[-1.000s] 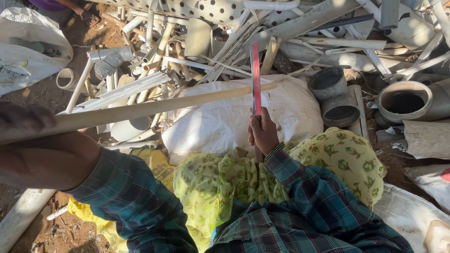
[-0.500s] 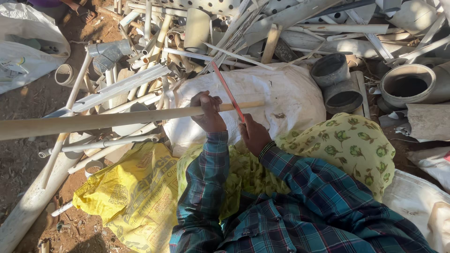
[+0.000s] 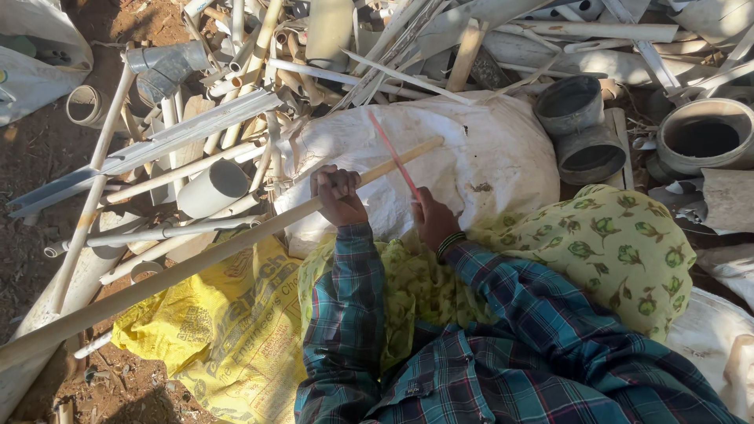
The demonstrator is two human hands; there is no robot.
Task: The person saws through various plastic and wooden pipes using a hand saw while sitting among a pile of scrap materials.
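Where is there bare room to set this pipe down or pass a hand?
Bare dirt lies left of the pipe pile, below the white bag. The top of the white sack is free beyond the left hand and right hand. The pile and the fittings at right are crowded.

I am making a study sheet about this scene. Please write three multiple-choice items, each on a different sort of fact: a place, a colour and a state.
1. Where does the far end of the long pipe rest?
A. on the white sack
B. inside the grey fitting
C. on the bare soil

2. What colour is the thin blade?
A. blue
B. red
C. black

3. How is the left hand on the pipe?
A. open above it
B. closed around it
C. away from it

Key:
1 A, the pipe's tip lies on the sack.
2 B, the blade held by the right hand looks red.
3 B, the fingers wrap around the pipe.
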